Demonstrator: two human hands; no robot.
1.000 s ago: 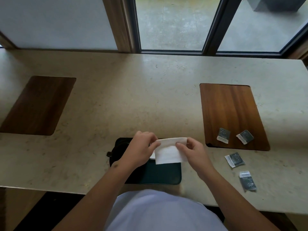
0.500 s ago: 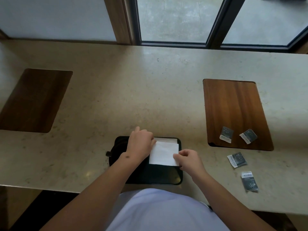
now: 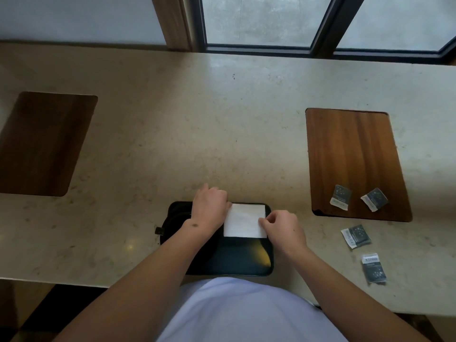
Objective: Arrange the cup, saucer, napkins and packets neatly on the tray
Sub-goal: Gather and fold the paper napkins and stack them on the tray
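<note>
A dark tray (image 3: 244, 264) sits at the counter's near edge in front of me. A folded white napkin (image 3: 243, 222) lies flat in its far right part. My left hand (image 3: 209, 206) rests on the napkin's left edge, fingers curled down. My right hand (image 3: 281, 227) pinches the napkin's right edge. A dark cup and saucer (image 3: 172, 224) sit in the tray's left part, mostly hidden under my left forearm. Two dark packets (image 3: 340, 196) (image 3: 374, 199) lie on the right wooden mat (image 3: 350, 149). Two more packets (image 3: 355, 235) (image 3: 373, 267) lie on the counter near my right arm.
The beige stone counter (image 3: 222, 124) runs wide under a window. A second wooden mat (image 3: 42, 141) lies at the far left. The counter's near edge runs just behind the tray, close to my body.
The napkin was held up between both hands above the tray; it has come down and now lies flat on the tray, with both hands still at its edges.
</note>
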